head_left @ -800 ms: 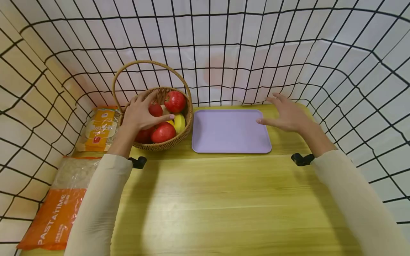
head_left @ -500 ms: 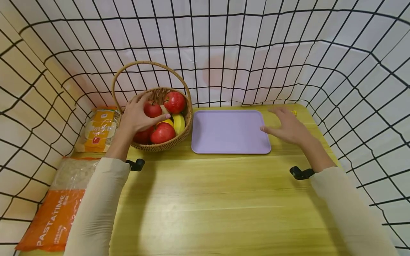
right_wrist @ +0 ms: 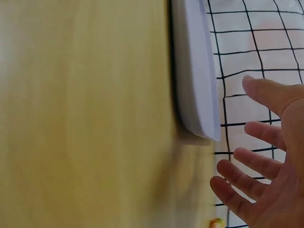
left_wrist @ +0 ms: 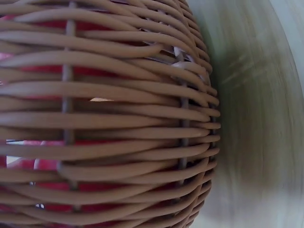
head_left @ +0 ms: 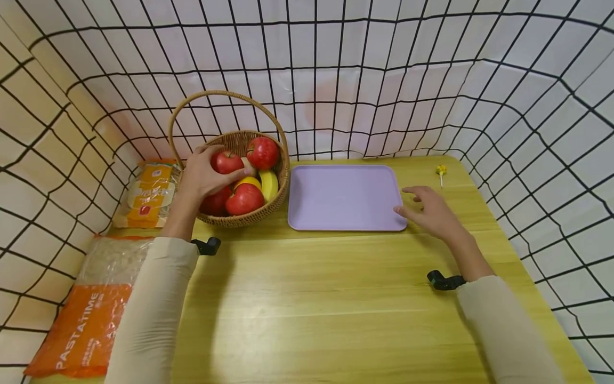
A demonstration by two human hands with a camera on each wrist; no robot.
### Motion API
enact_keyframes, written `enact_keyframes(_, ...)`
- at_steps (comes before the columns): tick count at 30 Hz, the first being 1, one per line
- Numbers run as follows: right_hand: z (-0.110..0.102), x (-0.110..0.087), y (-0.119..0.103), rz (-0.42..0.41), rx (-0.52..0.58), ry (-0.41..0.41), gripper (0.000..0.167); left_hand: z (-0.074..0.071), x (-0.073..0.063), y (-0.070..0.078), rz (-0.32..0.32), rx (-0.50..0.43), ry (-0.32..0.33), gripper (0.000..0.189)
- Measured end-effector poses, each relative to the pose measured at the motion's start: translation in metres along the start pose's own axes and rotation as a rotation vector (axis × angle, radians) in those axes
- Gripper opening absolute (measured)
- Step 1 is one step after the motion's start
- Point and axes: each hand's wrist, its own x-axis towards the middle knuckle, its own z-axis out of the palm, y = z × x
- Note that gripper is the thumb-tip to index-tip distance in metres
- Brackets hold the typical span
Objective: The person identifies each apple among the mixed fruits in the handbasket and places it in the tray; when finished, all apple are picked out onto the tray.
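My left hand (head_left: 199, 173) reaches over the left rim of a round wicker basket (head_left: 249, 217) with an arched handle. Its thumb and fingers curve round a red apple (head_left: 228, 163) that sits among other fruit. Close by in the basket are a larger red fruit (head_left: 263, 153), another red fruit (head_left: 245, 199) at the front and a yellow banana (head_left: 268, 185). The left wrist view shows only the basket's woven side (left_wrist: 123, 118). My right hand (head_left: 430, 213) hovers with relaxed, parted fingers beside the right end of a flat lilac tray (head_left: 346, 197), holding nothing.
A small yellow flower-like item on a pale stem (head_left: 441, 173) lies at the back right of the wooden table (head_left: 307, 298). Two food packages, a yellow-labelled one (head_left: 150, 194) and an orange one (head_left: 86, 325), lie along the left. Black-gridded white cloth (head_left: 326, 80) stands behind.
My left thumb and fingers have closed in on the red apple. My right hand has drawn back toward me past the tray's right end, uncovering the small yellow item.
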Motion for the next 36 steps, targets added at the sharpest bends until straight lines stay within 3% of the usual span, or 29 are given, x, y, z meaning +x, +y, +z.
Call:
enact_keyframes(6, 0.016, -0.004, 0.011, 0.000, 0.063, 0.041, 0.060, 0.002, 0.000, -0.001, 0.028, -0.037, 0.012, 0.098)
enact_keyframes(15, 0.027, -0.003, 0.006, 0.062, 0.137, 0.052, 0.052, 0.002, 0.001, -0.002, 0.003, -0.042, 0.035, 0.088)
enact_keyframes(20, 0.036, -0.001, 0.009, 0.067, 0.185, 0.104, 0.045, 0.003, 0.000, -0.003, -0.005, -0.036, 0.028, 0.086)
enact_keyframes(36, 0.044, -0.002, 0.022, 0.032, 0.177, 0.129, 0.040, 0.002, -0.007, 0.006, 0.007, -0.065, 0.064, 0.089)
